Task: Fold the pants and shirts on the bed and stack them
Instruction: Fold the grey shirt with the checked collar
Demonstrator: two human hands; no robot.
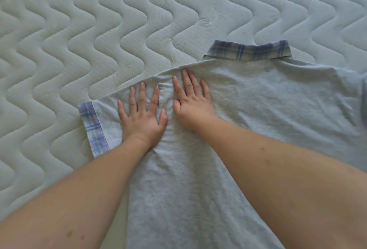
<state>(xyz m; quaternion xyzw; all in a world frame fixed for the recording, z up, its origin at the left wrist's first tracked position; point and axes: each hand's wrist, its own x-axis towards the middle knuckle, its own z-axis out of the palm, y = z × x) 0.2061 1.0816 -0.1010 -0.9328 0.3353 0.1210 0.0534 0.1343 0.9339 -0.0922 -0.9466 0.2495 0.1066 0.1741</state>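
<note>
Shirt (248, 113) lies flat on the bed (79, 30), collar (248, 51) far; both hands press it flat-fingered near the left sleeve (95, 127); left hand (143, 117) is nearer it than right hand (192, 105).

The shirt (258, 109) is soft, matt grey knit (plaid woven trim) on a quilted, wave-stitched mattress (79, 30).

Bare mattress (99, 30) left of shirt (258, 109)

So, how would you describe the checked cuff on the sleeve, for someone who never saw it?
On the quilted mattress lies a grey shirt. Follow its sleeve outward past the left hand: the cuff is the blue-checked band at the end, paler than the collar.
</note>
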